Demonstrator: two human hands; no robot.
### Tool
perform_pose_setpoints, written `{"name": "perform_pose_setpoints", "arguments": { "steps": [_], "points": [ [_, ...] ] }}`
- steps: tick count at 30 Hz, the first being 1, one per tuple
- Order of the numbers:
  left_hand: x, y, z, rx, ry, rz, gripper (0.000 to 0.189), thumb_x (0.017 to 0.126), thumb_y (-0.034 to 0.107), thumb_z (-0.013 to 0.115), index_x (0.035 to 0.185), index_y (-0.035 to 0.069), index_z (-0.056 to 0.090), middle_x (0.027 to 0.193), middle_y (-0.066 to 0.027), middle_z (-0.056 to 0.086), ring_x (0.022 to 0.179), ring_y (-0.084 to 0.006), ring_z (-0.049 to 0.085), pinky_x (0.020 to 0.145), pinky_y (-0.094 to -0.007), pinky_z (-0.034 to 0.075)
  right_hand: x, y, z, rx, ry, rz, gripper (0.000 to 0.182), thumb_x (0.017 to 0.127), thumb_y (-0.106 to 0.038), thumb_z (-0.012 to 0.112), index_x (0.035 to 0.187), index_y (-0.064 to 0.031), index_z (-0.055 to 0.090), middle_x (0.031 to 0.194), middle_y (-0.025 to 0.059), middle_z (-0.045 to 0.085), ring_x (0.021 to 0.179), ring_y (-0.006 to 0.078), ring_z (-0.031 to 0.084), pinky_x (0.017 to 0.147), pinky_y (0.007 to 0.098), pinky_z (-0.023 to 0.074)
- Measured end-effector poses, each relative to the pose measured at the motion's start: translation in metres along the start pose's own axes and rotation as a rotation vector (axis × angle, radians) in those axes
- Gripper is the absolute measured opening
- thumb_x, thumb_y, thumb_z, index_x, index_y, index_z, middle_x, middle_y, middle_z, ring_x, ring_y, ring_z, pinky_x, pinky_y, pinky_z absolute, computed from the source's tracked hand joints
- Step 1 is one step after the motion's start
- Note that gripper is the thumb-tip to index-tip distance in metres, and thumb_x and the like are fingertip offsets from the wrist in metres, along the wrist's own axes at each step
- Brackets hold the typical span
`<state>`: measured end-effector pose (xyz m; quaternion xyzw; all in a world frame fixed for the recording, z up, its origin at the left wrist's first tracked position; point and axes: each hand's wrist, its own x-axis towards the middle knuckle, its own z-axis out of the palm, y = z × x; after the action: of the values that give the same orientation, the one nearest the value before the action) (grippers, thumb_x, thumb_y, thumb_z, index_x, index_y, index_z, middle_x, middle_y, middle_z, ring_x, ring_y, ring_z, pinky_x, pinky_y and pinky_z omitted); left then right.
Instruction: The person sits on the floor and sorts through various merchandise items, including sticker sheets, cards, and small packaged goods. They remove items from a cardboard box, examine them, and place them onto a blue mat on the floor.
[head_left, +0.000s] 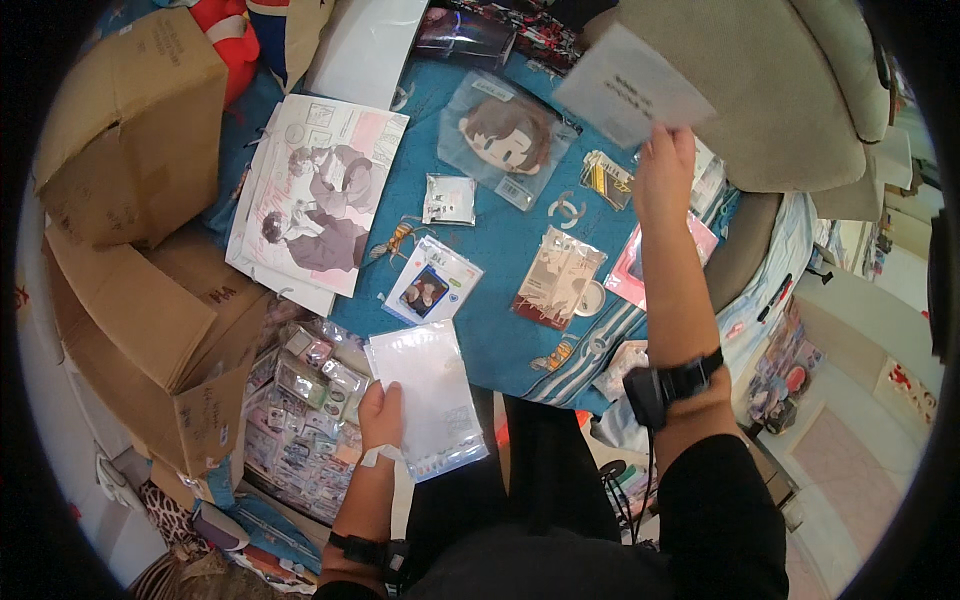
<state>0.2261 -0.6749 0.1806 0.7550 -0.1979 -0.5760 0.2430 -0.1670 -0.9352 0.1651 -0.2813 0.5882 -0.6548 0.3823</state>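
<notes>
My left hand (381, 420) grips a stack of white cards or sheets in clear plastic sleeves (431, 397), low in front of my body. My right hand (666, 169) is raised at the upper right, pinching the lower corner of a pale, translucent rectangular sheet with dark writing (634, 86). Between the hands, on a blue patterned cloth (480, 337), lie a sleeved photo card (433, 283), a small white square packet (450, 199), a brown printed packet (559, 277) with a round white disc (590, 298) beside it, and a bagged cartoon-head plush (504, 139).
Large illustrated sheets (322, 195) lie at the left of the cloth. Open cardboard boxes (127, 172) stand further left, above a container full of small packaged items (307, 442). Yellow-and-black cards (607, 180) and a pink packet (626, 270) lie near my right forearm, beside a beige cushion (780, 90).
</notes>
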Motion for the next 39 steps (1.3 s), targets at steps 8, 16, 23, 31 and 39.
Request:
{"name": "perform_pose_setpoints", "arguments": {
  "steps": [8, 16, 23, 31, 39],
  "points": [
    [0.003, -0.008, 0.008, -0.046, -0.039, -0.017, 0.019, 0.093, 0.011, 0.050, 0.101, -0.002, 0.061, 0.088, -0.0017, 0.063, 0.075, -0.0068, 0.055, 0.066, -0.0219, 0.044, 0.061, 0.047, 0.030, -0.011, 0.058, 0.306, 0.031, 0.088, -0.007, 0.049, 0.116, 0.0071, 0.049, 0.115, 0.0150, 0.056, 0.103, 0.0214, 0.052, 0.094, 0.0331, 0.0373],
    [0.005, -0.006, 0.011, 0.032, -0.040, -0.017, 0.016, 0.092, 0.011, 0.050, 0.098, 0.000, 0.061, 0.084, 0.0005, 0.061, 0.071, -0.0050, 0.052, 0.063, -0.0204, 0.042, 0.078, 0.074, 0.010, -0.169, 0.034, 0.327, 0.022, 0.090, -0.018, 0.047, 0.109, -0.0076, 0.053, 0.099, 0.0019, 0.054, 0.086, 0.0136, 0.045, 0.077, 0.0323, 0.0359],
    [0.003, 0.010, 0.020, -0.032, -0.037, -0.019, 0.019, 0.092, 0.011, 0.050, 0.102, -0.002, 0.060, 0.088, -0.0010, 0.061, 0.075, -0.0060, 0.053, 0.067, -0.0212, 0.043, 0.086, 0.085, 0.004, -0.313, -0.006, 0.299, 0.027, 0.090, -0.019, 0.050, 0.111, -0.0021, 0.052, 0.101, 0.0061, 0.055, 0.081, 0.0139, 0.048, 0.071, 0.0300, 0.0401],
    [0.001, 0.038, 0.029, -0.013, -0.036, -0.003, 0.018, 0.092, 0.018, 0.056, 0.094, 0.001, 0.062, 0.081, 0.0015, 0.060, 0.069, -0.0046, 0.051, 0.060, -0.0202, 0.041, -0.070, 0.058, 0.009, -0.197, -0.127, 0.344, 0.025, 0.093, -0.017, 0.051, 0.110, 0.0008, 0.052, 0.097, 0.0071, 0.060, 0.087, 0.0137, 0.056, 0.079, 0.0276, 0.0454],
    [-0.006, 0.046, 0.048, 0.003, -0.123, 0.002, 0.019, 0.089, 0.021, 0.063, 0.085, 0.002, 0.066, 0.074, 0.0034, 0.058, 0.061, -0.0025, 0.046, 0.053, -0.0197, 0.037, -0.237, -0.002, 0.002, -0.313, -0.490, 0.639, 0.023, 0.085, -0.013, 0.065, 0.103, -0.0036, 0.056, 0.089, 0.0009, 0.054, 0.083, 0.0082, 0.052, 0.074, 0.0231, 0.0444]
  ]
}}
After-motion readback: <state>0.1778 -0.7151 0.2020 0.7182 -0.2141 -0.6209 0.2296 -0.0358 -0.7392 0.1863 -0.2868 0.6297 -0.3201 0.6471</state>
